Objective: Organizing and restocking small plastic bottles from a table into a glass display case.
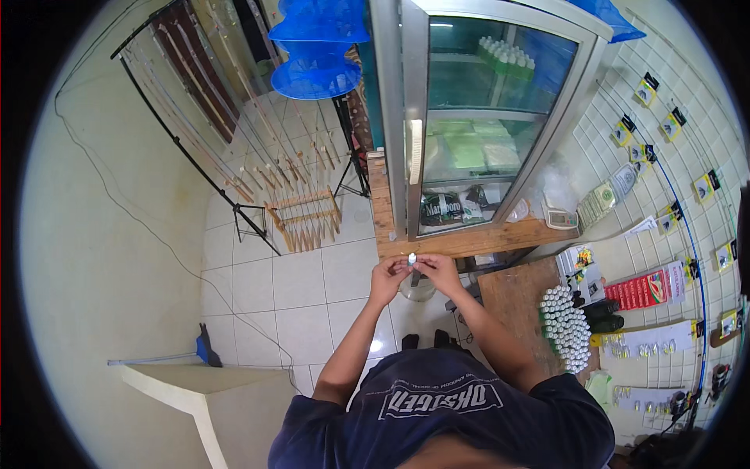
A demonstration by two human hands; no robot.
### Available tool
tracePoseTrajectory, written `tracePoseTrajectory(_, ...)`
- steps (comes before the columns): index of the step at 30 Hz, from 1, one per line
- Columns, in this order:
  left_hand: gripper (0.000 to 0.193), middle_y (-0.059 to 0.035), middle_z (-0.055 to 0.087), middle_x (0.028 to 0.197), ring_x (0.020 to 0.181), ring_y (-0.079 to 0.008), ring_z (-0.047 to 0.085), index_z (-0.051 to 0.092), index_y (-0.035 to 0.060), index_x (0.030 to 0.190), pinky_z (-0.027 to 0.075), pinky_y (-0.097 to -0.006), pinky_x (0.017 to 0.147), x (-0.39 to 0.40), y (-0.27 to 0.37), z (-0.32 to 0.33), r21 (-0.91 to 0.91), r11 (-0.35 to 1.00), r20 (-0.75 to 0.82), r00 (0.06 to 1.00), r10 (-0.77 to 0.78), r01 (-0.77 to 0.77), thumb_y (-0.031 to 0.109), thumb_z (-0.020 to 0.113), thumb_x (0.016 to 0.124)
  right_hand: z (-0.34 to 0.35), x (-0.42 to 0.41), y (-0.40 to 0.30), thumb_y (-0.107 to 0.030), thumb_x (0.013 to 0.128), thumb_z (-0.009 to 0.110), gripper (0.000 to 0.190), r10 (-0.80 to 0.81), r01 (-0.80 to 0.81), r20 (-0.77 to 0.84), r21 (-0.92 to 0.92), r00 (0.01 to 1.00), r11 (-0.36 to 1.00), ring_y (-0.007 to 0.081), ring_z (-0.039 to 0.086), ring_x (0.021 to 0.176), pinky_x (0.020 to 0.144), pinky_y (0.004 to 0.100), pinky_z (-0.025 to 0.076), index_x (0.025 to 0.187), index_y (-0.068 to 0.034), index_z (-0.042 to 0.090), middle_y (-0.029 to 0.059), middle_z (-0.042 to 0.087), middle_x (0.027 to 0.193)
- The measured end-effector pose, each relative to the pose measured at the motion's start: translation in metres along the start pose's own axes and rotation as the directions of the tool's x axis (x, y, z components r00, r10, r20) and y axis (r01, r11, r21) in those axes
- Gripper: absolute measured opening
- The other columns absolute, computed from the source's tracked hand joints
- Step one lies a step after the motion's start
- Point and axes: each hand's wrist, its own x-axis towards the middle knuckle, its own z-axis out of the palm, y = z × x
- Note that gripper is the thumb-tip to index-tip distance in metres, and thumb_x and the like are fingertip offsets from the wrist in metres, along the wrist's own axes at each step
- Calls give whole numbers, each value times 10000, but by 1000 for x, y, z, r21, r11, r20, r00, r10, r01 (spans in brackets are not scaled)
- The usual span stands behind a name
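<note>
A small white-capped bottle (412, 259) stands nearly upright between my fingertips. My left hand (387, 279) grips it from the left. From the right, the thumb and fingers of my right hand (441, 273) also close on it. Both hands are just in front of the edge of a wooden counter (469, 242), which carries a glass-doored aluminium display cabinet (492, 202). Many similar white-capped bottles (565, 328) are grouped on a lower wooden table (510, 299) to my right. My fingers hide part of the bottle.
Fishing rods (287, 158) stand in a wooden rack (304, 220) to the left. A digital scale (561, 219) sits at the counter's right end. Hanging packets (647, 91) line a wire grid wall. A blue net (316, 76) hangs beside the cabinet, and a cable (176, 252) runs along the left wall.
</note>
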Motion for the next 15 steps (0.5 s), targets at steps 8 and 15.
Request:
tracePoseTrajectory(8, 265, -66, 617, 974, 899, -124, 579, 560, -60, 1081, 464, -249, 826, 12, 122, 13, 44, 989, -79, 986, 143, -140, -4, 629, 831, -1, 33, -124, -54, 828, 655, 235, -155, 151, 33, 94, 987, 984, 100, 619, 810, 717, 224, 490, 1047, 24, 626, 68, 662, 907)
tracePoseTrajectory(15, 278, -65, 607, 956, 879, -106, 574, 562, -52, 1092, 468, -224, 782, 16, 184, 23, 116, 956, -102, 954, 283, -271, 16, 632, 832, -9, 56, -225, -94, 808, 683, 274, -494, 488, -284, -99, 821, 867, 123, 616, 785, 712, 234, 495, 1037, 37, 605, 97, 636, 916)
